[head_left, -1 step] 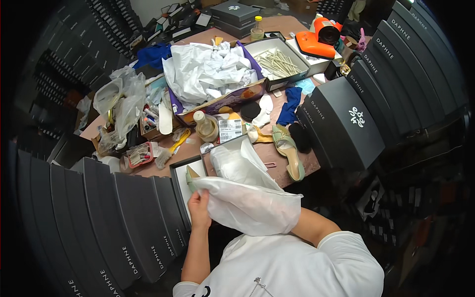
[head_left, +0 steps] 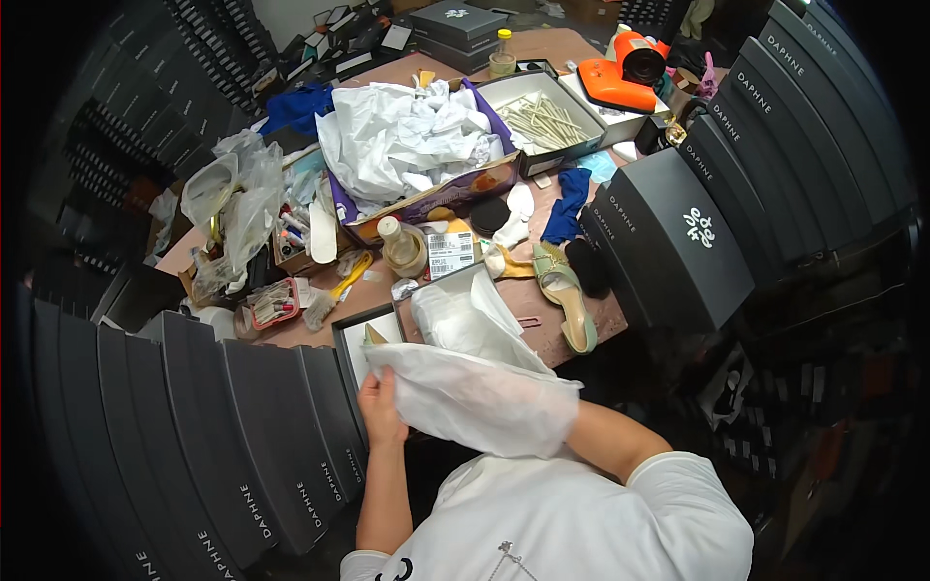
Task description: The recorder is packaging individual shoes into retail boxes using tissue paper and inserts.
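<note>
My left hand pinches the left edge of a thin white dust bag, with thumb and fingers closed on it. My right forearm runs into the bag from the right. The right hand shows only as a faint pinkish patch through the cloth, and its fingers are hidden. Behind the bag's left end, the pointed toe of a pale green shoe peeks out over an open dark shoebox. White tissue paper lies in another box part beside it. A matching green shoe rests on the table at the right.
Stacked dark shoeboxes rise at the left and right. Farther back are a purple carton heaped with white paper, a box of pale sticks, an orange hot-air tool, a glue jar and a yellow-handled brush.
My left hand and the bag have shifted slightly left, so the bag's edge covers more of the green shoe. The right forearm has moved slightly left with it.
</note>
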Tool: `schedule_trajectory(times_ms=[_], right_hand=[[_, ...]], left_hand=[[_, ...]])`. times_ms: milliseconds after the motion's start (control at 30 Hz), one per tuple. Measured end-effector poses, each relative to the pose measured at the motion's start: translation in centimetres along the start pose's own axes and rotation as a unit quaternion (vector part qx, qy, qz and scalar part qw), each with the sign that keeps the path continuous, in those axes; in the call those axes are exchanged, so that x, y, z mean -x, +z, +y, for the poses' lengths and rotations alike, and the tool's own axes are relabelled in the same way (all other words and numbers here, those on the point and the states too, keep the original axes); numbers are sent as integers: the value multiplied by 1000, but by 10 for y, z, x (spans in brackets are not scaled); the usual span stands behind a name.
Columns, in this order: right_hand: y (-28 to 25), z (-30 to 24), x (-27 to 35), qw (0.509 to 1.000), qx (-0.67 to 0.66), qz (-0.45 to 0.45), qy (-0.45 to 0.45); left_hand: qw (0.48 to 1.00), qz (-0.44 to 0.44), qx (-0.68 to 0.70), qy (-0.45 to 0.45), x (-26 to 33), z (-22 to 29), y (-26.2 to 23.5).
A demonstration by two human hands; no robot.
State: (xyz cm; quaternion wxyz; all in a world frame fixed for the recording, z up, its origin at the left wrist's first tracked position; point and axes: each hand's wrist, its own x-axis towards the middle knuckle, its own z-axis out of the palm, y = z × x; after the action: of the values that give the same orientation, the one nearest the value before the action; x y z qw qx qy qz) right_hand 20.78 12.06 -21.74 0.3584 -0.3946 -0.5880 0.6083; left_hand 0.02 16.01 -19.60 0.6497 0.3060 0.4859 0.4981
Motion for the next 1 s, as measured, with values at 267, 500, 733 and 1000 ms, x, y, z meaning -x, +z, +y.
schedule_trajectory(times_ms=[267, 500, 733, 1000], right_hand=[[-88, -41, 47, 981, 45, 16, 186], [-40, 28, 10, 987, -99, 118, 52], [12, 33, 17, 997, -67, 18, -17], [-75, -22, 45, 968, 114, 90, 206]], left_hand=[[997, -23, 70, 11, -41, 49, 20], [990, -18, -138, 9, -40, 23, 19], [947, -29, -306, 92, 7, -5, -5], [778, 283, -329, 454, -1, 106, -17]])
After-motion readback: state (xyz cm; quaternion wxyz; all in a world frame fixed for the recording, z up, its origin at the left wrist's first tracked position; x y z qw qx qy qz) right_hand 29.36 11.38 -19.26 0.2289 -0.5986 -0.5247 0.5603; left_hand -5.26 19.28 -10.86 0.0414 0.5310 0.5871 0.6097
